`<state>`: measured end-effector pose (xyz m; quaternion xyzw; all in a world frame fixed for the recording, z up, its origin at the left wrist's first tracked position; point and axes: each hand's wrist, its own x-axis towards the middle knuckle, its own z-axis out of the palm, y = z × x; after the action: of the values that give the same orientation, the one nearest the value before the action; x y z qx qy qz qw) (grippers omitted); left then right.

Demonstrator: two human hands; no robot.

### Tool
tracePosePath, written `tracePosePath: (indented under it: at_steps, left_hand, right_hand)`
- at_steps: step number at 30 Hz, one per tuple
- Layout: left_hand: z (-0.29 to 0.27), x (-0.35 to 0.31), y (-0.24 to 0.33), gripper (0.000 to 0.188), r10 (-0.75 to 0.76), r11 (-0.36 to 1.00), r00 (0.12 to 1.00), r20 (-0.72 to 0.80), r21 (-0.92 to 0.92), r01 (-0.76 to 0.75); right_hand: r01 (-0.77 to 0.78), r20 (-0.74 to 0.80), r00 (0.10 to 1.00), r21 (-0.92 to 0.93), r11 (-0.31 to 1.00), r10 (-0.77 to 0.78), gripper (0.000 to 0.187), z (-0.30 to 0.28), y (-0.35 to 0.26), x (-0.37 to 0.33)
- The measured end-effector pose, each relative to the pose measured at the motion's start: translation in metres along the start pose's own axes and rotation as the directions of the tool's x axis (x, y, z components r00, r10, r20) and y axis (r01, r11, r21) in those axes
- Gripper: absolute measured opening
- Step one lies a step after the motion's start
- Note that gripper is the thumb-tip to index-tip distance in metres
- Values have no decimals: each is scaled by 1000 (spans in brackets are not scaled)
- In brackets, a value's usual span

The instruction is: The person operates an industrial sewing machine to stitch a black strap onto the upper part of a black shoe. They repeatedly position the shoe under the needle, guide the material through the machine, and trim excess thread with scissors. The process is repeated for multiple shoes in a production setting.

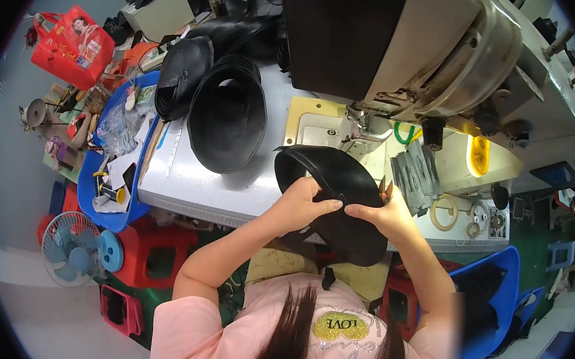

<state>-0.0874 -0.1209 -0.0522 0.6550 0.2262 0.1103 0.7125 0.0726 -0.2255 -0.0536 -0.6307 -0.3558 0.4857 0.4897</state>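
Note:
A curved black leather-like piece (342,168) with a raised rim is held up in front of me, tilted, just off the table's near edge. My left hand (303,205) grips its rim, thumb pressed on the near side and fingers behind. Gripping the same piece farther right is my right hand (386,213), its thumb tip close to the left one. A small pointed tool (384,185), perhaps snips, sticks up by the right fingers; most of it is hidden. Just beyond the piece is a sewing machine's needle area (364,127).
The sewing machine (473,50) overhangs the right side. Nested black oval pieces (228,127) stand left of the machine bed. Grey strips (415,173) hang over the table at right. A blue bin (90,188), a red stool (146,251) and a fan (70,247) are at left.

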Motion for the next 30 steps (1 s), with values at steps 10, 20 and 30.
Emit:
tracePosePath:
  at_steps: [10,20,30]
  left_hand:
    - [-6,2,-8,33,228,952,973,25,206,-228]
    - [-2,-5,-6,30,230,908,960,-159,389,-154]
    - [-5,-6,8,20,186,966,970,-159,211,-151]
  right_hand:
    - [-65,12,998,239,969,64,47,9,1,2]
    - [-30,-6,999,274,961,33,42,10,4,10]
    - [-8,9,1000,261,965,6,39,11,-17,9]
